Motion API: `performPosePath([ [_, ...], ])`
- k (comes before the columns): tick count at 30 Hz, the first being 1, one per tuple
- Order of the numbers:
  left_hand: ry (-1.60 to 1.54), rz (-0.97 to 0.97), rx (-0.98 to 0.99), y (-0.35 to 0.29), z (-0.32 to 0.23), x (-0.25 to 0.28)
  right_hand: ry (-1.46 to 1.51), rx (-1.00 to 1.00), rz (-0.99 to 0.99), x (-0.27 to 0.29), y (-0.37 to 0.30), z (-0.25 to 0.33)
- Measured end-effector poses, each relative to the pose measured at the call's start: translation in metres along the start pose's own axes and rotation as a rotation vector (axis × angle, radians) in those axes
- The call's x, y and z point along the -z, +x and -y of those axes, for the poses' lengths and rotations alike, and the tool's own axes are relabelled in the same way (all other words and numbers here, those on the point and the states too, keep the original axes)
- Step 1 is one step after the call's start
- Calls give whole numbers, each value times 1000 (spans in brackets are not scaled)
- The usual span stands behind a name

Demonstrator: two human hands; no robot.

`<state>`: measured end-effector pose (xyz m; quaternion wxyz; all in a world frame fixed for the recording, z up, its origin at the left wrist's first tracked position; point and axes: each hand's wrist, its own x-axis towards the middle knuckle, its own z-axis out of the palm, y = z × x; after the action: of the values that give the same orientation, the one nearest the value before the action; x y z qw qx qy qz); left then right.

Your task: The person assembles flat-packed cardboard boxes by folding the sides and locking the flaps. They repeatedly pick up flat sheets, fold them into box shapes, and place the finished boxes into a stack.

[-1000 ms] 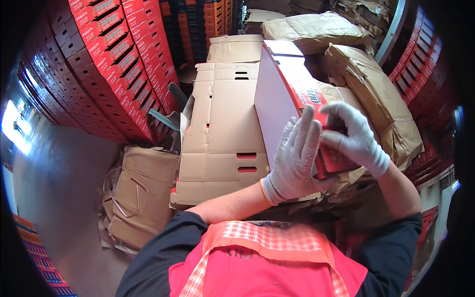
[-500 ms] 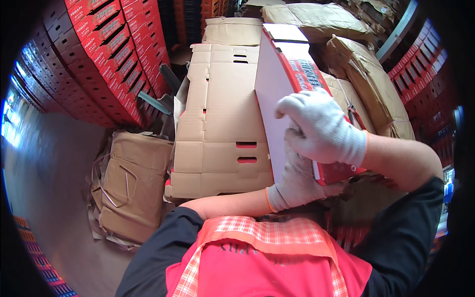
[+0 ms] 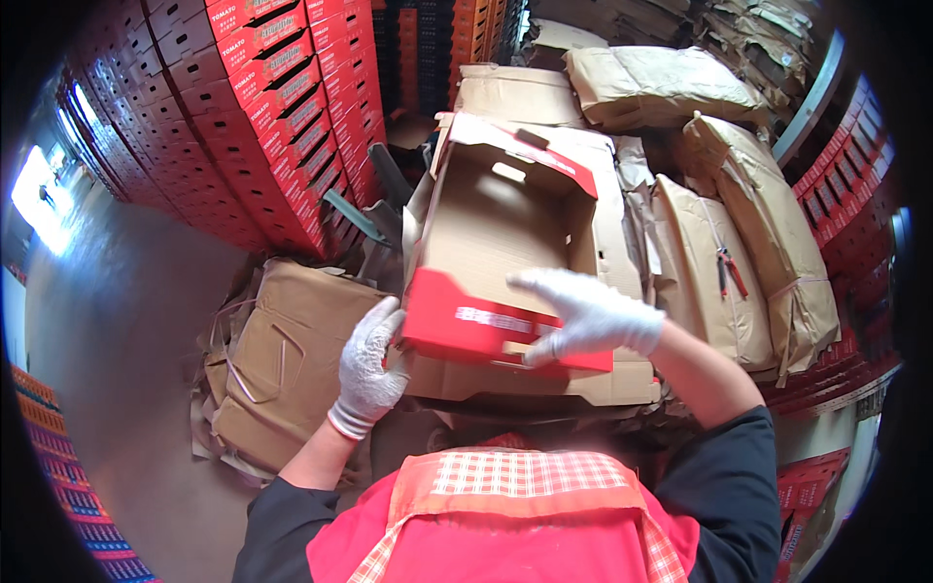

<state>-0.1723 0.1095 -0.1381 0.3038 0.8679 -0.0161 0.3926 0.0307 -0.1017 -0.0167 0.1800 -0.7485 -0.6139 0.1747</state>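
The open-topped red cardboard tray (image 3: 496,233) in front of you sits on a stack of flat cardboard blanks (image 3: 622,387), slightly askew, its red outer wall toward you and its plain brown inside facing up. Your gloved left hand (image 3: 369,374) is at the tray's near left corner, fingers bent upward and thumb just below them; whether it grips the cardboard, you cannot tell from this view. Your gloved right hand (image 3: 598,316) is open over the near wall, its fingers stretched above the inside and its thumb lower down, near the slot in the red face; it is slightly blurred, and contact with the wall cannot be made out.

To the right of the stack, a hand tool with red on its handles (image 3: 735,272) lies on a strapped, paper-wrapped bundle (image 3: 700,311). A longer brown bundle (image 3: 777,233) lies just beside that one, and another wrapped bundle (image 3: 661,83) lies beyond the tray. On your left, a creased brown package (image 3: 262,413) with a pale strap rests low, near the grey floor (image 3: 126,340). Behind it rises a tall stack of red trays (image 3: 282,107), and more red trays (image 3: 846,165) stand at the far right.
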Motion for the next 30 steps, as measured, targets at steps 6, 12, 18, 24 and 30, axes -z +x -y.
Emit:
performPosePath([
  [6, -40, 274, -160, -11, -6, -62, -315, -125, -290, -120, -1, -39],
  [12, -570, 532, -434, 3, -43, -110, -398, -376, -570, -138, -98, -18],
  [18, -845, 792, -774, -44, -97, -169, -466, -985, -857, -196, -225, 44],
  [24, -883, 1259, -735, -156, -119, -263, -201, -1409, -988, -272, -321, 72],
  [30, -725, 1686, -685, -304, -151, -395, -46, -1599, -784, -391, -430, 24],
])
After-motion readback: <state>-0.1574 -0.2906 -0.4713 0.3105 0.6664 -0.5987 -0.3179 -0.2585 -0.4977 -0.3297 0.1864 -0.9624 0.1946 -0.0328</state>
